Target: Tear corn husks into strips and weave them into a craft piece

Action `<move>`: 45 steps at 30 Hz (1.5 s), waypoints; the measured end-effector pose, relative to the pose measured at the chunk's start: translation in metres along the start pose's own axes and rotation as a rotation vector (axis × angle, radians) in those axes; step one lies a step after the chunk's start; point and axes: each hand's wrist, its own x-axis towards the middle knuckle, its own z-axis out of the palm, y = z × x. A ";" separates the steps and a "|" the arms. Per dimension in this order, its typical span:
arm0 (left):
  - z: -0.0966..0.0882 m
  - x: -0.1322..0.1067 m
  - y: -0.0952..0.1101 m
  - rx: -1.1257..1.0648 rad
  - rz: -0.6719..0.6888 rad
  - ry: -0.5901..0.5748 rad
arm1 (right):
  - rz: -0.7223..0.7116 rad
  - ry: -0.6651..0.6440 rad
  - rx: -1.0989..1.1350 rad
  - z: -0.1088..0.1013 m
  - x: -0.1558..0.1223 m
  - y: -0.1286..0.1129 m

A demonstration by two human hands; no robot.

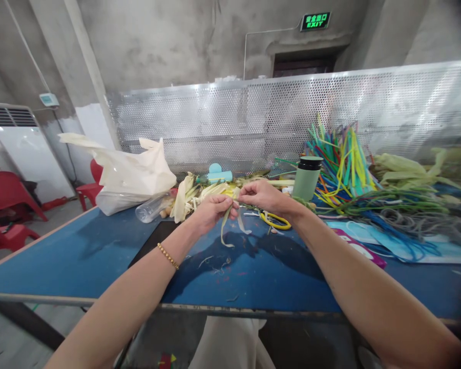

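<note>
My left hand point(214, 211) pinches a thin pale corn husk strip point(225, 230) above the blue table. Its loose ends dangle below my fingers, one curling at the tip. Close on the right, my right hand point(264, 197) has thumb and fingertips closed on the upper part of the same strip. Just under my right wrist lie scissors with a yellow handle point(282, 225). Beyond my hands, a pile of dried corn husks point(184, 197) spreads over the table. Small fibre scraps point(215, 264) are scattered in front of me.
A white plastic bag point(132, 171) and clear bottle point(151, 209) are on the left. A green cup point(308, 179) stands before bundled colourful strips point(349, 159). Green and grey cords point(399, 210) and blue face masks point(418, 243) lie right. Perforated metal panel point(215, 118) borders the blue table point(54, 261).
</note>
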 end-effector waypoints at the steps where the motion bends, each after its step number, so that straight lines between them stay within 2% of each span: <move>1: -0.001 0.000 0.000 -0.010 -0.013 -0.007 | -0.012 0.011 -0.008 0.003 0.001 0.001; 4: -0.003 0.000 -0.001 -0.029 -0.031 -0.027 | -0.006 0.014 0.018 0.010 0.002 0.002; 7: -0.005 0.001 -0.002 -0.002 -0.001 -0.050 | 0.042 -0.031 0.154 0.009 0.002 0.002; 11: -0.005 0.001 -0.001 0.134 0.034 -0.071 | 0.125 0.069 0.441 -0.002 0.000 -0.001; 14: -0.004 0.001 0.001 0.245 0.041 -0.060 | 0.193 0.122 0.530 -0.004 0.001 -0.001; 21: -0.005 0.001 0.003 0.308 0.061 -0.050 | 0.220 0.235 0.458 0.003 0.003 -0.002; 26: -0.003 -0.001 0.006 0.360 0.085 -0.079 | 0.052 0.033 0.242 -0.004 -0.002 -0.007; 31: -0.004 0.001 0.005 0.331 0.088 0.006 | 0.012 0.059 0.063 -0.007 -0.001 -0.003; 45: -0.012 0.008 -0.003 0.269 0.097 0.161 | 0.054 -0.018 0.006 -0.011 -0.006 -0.016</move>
